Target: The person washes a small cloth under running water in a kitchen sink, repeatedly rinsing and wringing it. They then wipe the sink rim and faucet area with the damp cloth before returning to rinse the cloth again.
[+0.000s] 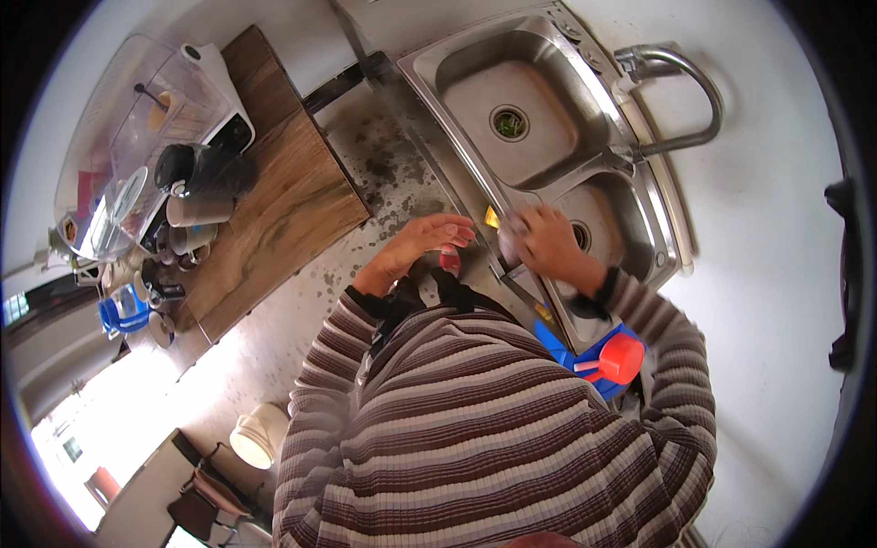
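My left hand (418,248) hangs over the floor left of the sink's front edge, fingers loosely bent and apart, with nothing seen in it. My right hand (545,243) is at the front edge of a stainless steel double sink (473,154), beside the smaller basin (610,212). Its fingers are bent around a blurred greyish thing, perhaps a cloth (510,240). Just left of it shows a small yellow thing (491,217). The larger basin (466,89) has green scraps (510,124) in its drain. A curved metal faucet (712,103) reaches over from the wall side.
A red scoop (621,359) lies on a blue container (606,389) near the sink's close end. At left, a wood-patterned counter (274,205) bears a clear dish rack (130,116), cups (199,210) and a blue-lidded jar (125,309). A white bucket (258,436) stands on the stained floor.
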The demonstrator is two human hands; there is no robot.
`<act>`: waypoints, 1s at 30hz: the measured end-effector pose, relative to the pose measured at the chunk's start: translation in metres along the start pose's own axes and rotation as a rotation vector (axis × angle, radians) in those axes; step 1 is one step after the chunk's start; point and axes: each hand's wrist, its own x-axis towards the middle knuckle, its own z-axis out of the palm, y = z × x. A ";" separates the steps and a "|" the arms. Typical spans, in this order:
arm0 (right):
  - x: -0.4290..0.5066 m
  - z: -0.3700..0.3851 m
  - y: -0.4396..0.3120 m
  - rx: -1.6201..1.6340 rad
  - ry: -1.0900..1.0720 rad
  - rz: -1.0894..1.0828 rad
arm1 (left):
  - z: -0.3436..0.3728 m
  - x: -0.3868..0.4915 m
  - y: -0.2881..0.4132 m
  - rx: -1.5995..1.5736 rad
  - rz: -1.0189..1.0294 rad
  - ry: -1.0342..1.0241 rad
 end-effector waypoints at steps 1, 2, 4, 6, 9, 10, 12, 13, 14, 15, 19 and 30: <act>0.032 0.007 0.002 -0.004 0.109 0.002 | -0.002 -0.002 0.000 0.008 0.006 -0.003; 0.066 0.016 0.003 0.038 0.079 0.000 | -0.004 -0.004 0.001 0.014 0.005 0.006; 0.135 0.036 0.004 -0.111 0.257 -0.027 | -0.008 -0.009 0.001 0.022 0.003 0.015; 0.188 0.052 0.006 -0.165 0.445 -0.111 | -0.013 -0.013 0.001 0.023 0.007 0.015; 0.242 0.078 0.004 -0.724 0.137 -0.082 | -0.021 -0.018 -0.002 -0.009 -0.028 0.047; 0.247 0.084 0.002 -0.874 -0.018 -0.086 | -0.023 -0.019 -0.004 -0.008 -0.033 0.054; 0.236 0.089 0.004 -0.986 -0.186 -0.056 | -0.027 -0.024 -0.009 -0.012 -0.049 0.067; 0.223 0.092 -0.001 -0.951 -0.148 -0.043 | -0.030 -0.024 -0.012 -0.021 -0.049 0.053; 0.207 0.093 -0.006 -0.968 -0.182 -0.036 | -0.034 -0.026 -0.014 -0.030 -0.049 0.042; 0.188 0.090 -0.008 -0.928 -0.240 -0.079 | -0.037 -0.027 -0.015 -0.037 -0.051 0.036; 0.070 0.081 -0.030 -0.737 -0.147 -0.056 | -0.049 -0.027 -0.015 -0.045 -0.065 0.015; -0.169 0.046 -0.110 -0.215 -0.276 0.635 | -0.067 -0.017 0.002 -0.054 -0.083 -0.123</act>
